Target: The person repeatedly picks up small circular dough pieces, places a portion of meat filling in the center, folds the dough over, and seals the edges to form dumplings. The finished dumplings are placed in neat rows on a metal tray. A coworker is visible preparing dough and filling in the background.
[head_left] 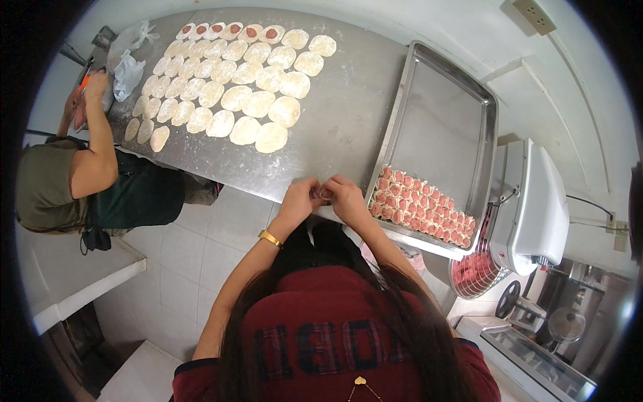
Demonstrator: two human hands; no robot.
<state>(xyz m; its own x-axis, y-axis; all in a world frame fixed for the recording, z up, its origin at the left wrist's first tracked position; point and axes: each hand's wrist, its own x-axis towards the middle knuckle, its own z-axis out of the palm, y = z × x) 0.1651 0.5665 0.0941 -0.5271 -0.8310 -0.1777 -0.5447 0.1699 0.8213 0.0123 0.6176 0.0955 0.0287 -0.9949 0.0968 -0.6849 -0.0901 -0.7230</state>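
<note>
A: What have the hands got right now?

B: Both are curled shut round one dumpling (324, 193), at the near edge of the desk (348, 127). The left hand (299, 199) cups it from 9 o'clock, the right hand (347, 199) pinches from 3 o'clock, fingertips touching over the red filling

A: How would you do this fold well?

B: I'd keep the left cupped as a cradle and let the right work the rim in small even pleats, so the wrapper closes without squeezing filling out. Floured fingers help, I'd judge

A: And beyond the hands?

B: At 2 o'clock a steel tray (462, 94) holds rows of finished pieces (422, 206) in its near corner, the rest bare. Further, at 11 o'clock, flat wrappers (234, 87) lie in rows, the far few (228, 30) already topped with filling. Another person (87, 161) works at the desk's 9 o'clock end
</note>
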